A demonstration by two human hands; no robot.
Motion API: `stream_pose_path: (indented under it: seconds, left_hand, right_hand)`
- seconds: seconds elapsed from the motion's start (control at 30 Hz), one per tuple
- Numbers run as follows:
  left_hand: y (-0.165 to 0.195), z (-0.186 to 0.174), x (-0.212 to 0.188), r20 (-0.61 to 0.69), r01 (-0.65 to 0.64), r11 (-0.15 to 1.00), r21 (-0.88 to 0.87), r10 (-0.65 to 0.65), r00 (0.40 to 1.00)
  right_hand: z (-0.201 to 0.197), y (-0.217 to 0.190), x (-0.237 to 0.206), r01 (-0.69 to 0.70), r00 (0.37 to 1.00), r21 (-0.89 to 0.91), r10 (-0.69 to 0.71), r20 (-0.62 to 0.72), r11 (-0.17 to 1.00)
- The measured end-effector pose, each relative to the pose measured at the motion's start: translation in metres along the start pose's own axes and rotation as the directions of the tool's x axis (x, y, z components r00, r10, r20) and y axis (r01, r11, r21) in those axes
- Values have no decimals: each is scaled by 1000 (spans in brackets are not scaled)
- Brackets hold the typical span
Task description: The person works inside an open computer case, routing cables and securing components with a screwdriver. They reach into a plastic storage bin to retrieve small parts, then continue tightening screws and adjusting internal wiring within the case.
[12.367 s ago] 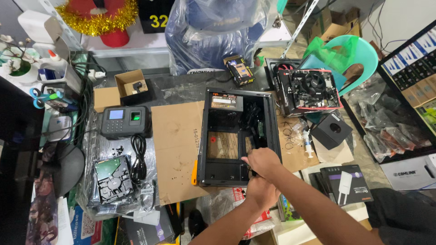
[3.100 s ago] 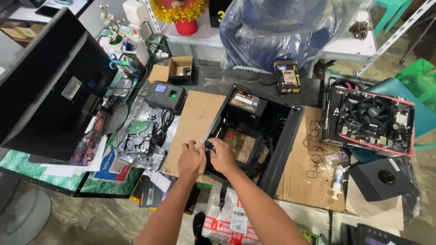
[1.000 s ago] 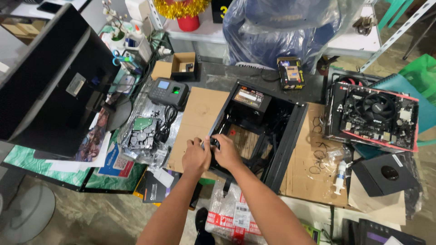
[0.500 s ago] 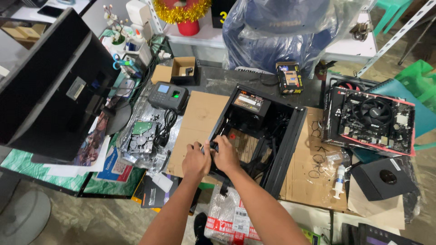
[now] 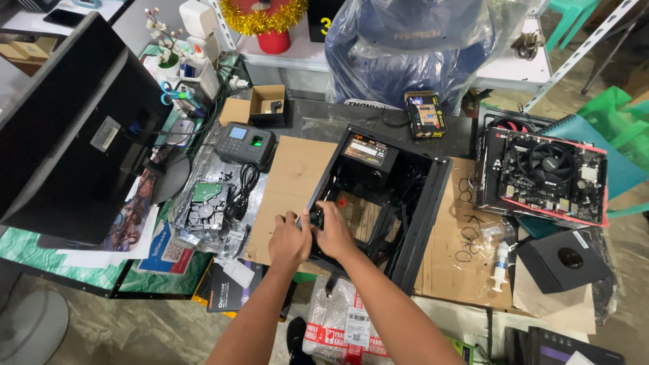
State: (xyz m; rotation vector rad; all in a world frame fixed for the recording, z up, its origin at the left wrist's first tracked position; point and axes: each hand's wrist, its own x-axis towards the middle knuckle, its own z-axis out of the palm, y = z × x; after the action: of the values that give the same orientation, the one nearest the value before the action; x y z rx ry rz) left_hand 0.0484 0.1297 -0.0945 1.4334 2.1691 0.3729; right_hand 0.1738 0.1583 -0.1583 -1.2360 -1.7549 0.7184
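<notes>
Head view: two bare hands are seen at the near-left edge of one open black computer case (image 5: 405, 203), which lies flat on one sheet of brown cardboard (image 5: 287, 179). The left hand (image 5: 289, 241) and the right hand (image 5: 331, 230) are pressed close together, and a small dark part (image 5: 315, 217) is pinched between their fingertips at the case's rim; what kind of part it is cannot be told. Each hand's fingers are curled around that part, not spread.

Inside the case, one power supply unit (image 5: 368, 152) is seated at the far end, and loose black cables are visible near the middle.

To the left of the case, one grey fingerprint terminal (image 5: 245, 143) is set beyond the cardboard, and one bare hard drive (image 5: 205, 211) rests on plastic wrap beside it. Farther left of the case, one large black monitor (image 5: 67, 135) is seen from behind. Beyond the case, one small open cardboard box (image 5: 267, 105) and one small boxed item (image 5: 424, 115) are placed.

To the right of the case, one motherboard (image 5: 551, 176) with one round cooler fan is laid on its box, one white syringe (image 5: 500, 257) lies on the cardboard, and one black box (image 5: 564, 260) stands nearer.
</notes>
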Motion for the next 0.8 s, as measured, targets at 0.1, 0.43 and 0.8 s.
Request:
stream_pose_path:
  seconds: [0.1, 0.43, 0.8]
  left_hand:
    - [0, 0, -1, -16, -9, 1000, -15, 9, 1000]
    - [-1, 1, -1, 2, 1, 1000, -16, -1, 1000]
    - [-1, 1, -2, 5, -5, 1000, -29, 5, 1000]
  right_hand:
    - [-4, -6, -1, -13, 999, 1, 12, 39, 1000]
    - [-6, -12, -1, -135, 988, -27, 136, 71, 991]
    - [-16, -24, -2, -158, 984, -80, 164, 73, 984]
